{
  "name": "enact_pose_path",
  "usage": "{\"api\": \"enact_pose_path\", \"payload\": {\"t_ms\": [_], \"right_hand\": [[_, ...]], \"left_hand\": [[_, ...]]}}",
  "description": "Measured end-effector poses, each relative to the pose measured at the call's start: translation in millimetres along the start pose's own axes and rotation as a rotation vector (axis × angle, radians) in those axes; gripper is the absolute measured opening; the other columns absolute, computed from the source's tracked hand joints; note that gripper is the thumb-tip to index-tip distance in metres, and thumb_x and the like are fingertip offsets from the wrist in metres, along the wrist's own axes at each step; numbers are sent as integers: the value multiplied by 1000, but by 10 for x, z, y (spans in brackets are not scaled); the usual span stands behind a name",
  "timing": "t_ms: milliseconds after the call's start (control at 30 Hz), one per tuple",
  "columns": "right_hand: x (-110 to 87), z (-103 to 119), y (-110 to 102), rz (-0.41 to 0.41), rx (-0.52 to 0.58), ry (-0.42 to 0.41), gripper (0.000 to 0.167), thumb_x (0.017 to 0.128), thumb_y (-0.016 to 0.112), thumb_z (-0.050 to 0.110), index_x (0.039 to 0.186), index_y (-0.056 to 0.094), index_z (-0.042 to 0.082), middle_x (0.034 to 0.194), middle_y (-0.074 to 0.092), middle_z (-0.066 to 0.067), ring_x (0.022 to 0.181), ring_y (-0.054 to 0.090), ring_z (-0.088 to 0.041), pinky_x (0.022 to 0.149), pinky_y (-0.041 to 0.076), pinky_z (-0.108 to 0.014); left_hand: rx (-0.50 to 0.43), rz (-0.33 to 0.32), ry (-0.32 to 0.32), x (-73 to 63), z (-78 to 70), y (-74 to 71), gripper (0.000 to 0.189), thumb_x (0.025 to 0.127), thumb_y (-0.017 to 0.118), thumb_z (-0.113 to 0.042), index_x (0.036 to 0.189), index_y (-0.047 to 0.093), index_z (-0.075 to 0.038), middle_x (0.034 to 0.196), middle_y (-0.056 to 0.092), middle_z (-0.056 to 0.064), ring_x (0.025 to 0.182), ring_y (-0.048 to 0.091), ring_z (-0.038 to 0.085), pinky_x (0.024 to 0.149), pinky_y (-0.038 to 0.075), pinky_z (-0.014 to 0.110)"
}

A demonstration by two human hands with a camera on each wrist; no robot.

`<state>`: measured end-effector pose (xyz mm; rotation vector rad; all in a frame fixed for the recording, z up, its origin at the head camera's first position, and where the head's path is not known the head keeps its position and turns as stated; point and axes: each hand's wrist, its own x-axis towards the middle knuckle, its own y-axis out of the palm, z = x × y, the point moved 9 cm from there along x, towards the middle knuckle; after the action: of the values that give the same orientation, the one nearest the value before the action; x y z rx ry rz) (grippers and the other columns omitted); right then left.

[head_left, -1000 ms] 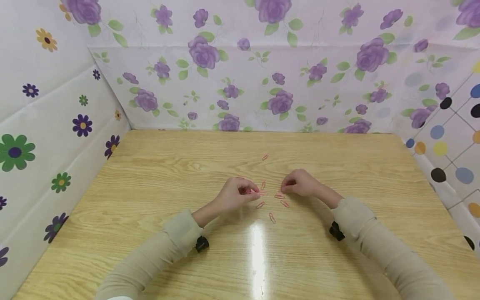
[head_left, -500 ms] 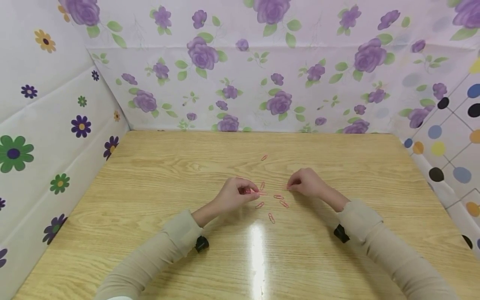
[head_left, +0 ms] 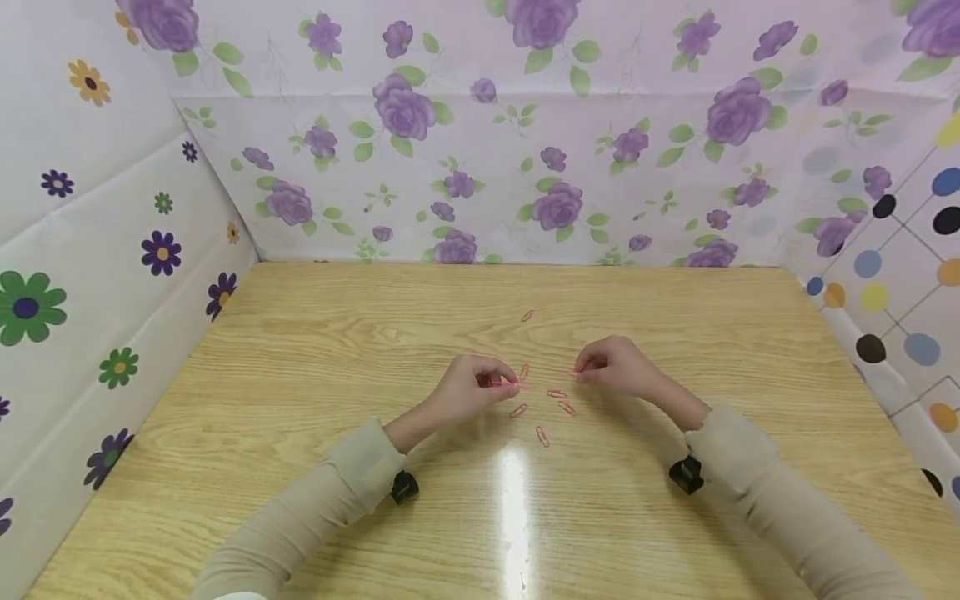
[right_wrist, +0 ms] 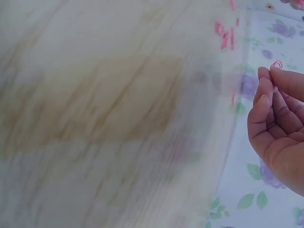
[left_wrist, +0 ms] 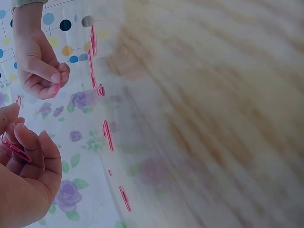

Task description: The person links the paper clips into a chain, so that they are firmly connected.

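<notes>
My left hand (head_left: 468, 390) pinches a pink paper clip (left_wrist: 19, 101) between thumb and finger, its end pointing right. A second pink paper clip (left_wrist: 18, 152) hangs against the curled fingers of that hand. Opposite it, my right hand (head_left: 618, 367) holds another paper clip (right_wrist: 277, 64) by its end, with the looped tip sticking out past the fingertips toward the left. Both hands are just above the table, a short gap between them. Loose pink paper clips lie around that gap, one (head_left: 557, 393) nearest the right hand and one (head_left: 525, 371) beside the left fingertips.
Several more paper clips lie on the wooden table (head_left: 337, 325): one (head_left: 528, 316) farther back, others (head_left: 542, 436) toward the front. A flowered cloth wall (head_left: 480, 167) closes off the back, with patterned sheets at both sides. Dark wrist devices (head_left: 405, 487) sit under the sleeves.
My right hand has drawn back to the right from the loose clips with a paper clip lifted in its fingers, now turned to point left. The left hand stays in place.
</notes>
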<state>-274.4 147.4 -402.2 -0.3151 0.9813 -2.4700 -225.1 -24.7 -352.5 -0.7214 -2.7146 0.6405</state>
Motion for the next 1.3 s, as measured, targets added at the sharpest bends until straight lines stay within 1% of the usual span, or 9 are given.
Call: {"api": "enact_pose_path", "payload": {"t_ms": [167, 233, 467, 500, 633, 800, 900, 1033, 1300], "right_hand": [[-39, 45, 4, 31, 101, 32, 6, 81, 67, 4, 83, 67, -1, 74, 66, -11, 67, 61, -29, 57, 46, -26], [-52, 81, 0, 34, 117, 38, 7, 81, 66, 4, 85, 67, -2, 76, 67, -11, 71, 62, -31, 58, 47, -26], [-66, 256, 13, 35, 162, 5, 7, 82, 65, 3, 86, 66, -2, 77, 67, -12, 72, 62, -34, 59, 48, -27], [-64, 283, 21, 36, 167, -4, 7, 82, 65, 3, 86, 66, -2, 77, 67, -11, 73, 62, -34, 59, 47, -27], [-53, 344, 69, 43, 190, -26, 7, 82, 65, 3, 87, 66, -2, 78, 67, -9, 72, 62, -32, 58, 47, -26], [-33, 412, 122, 42, 171, -39, 9, 82, 65, 3, 88, 66, -3, 77, 67, -9, 68, 61, -24, 59, 47, -25], [-26, 460, 144, 49, 187, -54, 9, 83, 65, 4, 88, 66, -4, 78, 67, -12, 69, 62, -27, 61, 49, -26], [-16, 510, 169, 56, 224, -73, 10, 82, 66, 5, 87, 65, -4, 77, 66, -11, 72, 63, -32, 62, 50, -26], [-6, 565, 200, 48, 241, -74, 4, 82, 65, 3, 85, 66, 1, 75, 65, -8, 72, 62, -37, 61, 50, -27]], "left_hand": [[7, -2, -22, 13, 21, 5, 9, 82, 66, -3, 87, 68, 5, 64, 51, 4, 57, 41, 11, 52, 33, 18], [4, -3, -27, 18, 37, 8, 9, 82, 66, -4, 87, 68, 4, 64, 52, 3, 57, 41, 12, 52, 34, 18], [2, -16, -39, 123, 391, 80, 10, 81, 69, -11, 86, 70, -3, 70, 60, 2, 57, 44, 10, 51, 36, 20], [-1, -19, -38, 130, 403, 81, 9, 81, 70, -11, 86, 70, -4, 70, 60, 1, 57, 45, 10, 50, 37, 20], [-17, -19, -35, 140, 414, 93, 7, 80, 70, -11, 84, 70, -5, 68, 60, -1, 56, 46, 9, 49, 37, 20], [-26, -21, -36, 152, 417, 112, 6, 79, 70, -10, 83, 70, -5, 67, 58, -1, 55, 45, 8, 49, 36, 19], [-30, -25, -29, 164, 415, 117, 6, 79, 71, -9, 82, 70, -4, 65, 57, -2, 54, 44, 7, 48, 34, 18], [-42, -24, -21, 180, 420, 128, 6, 79, 70, -8, 81, 70, -3, 63, 56, -2, 52, 42, 6, 47, 33, 17], [-99, -20, -54, 182, 435, 132, 9, 80, 69, -10, 82, 70, -1, 67, 60, 1, 54, 43, 7, 47, 34, 17]]}}
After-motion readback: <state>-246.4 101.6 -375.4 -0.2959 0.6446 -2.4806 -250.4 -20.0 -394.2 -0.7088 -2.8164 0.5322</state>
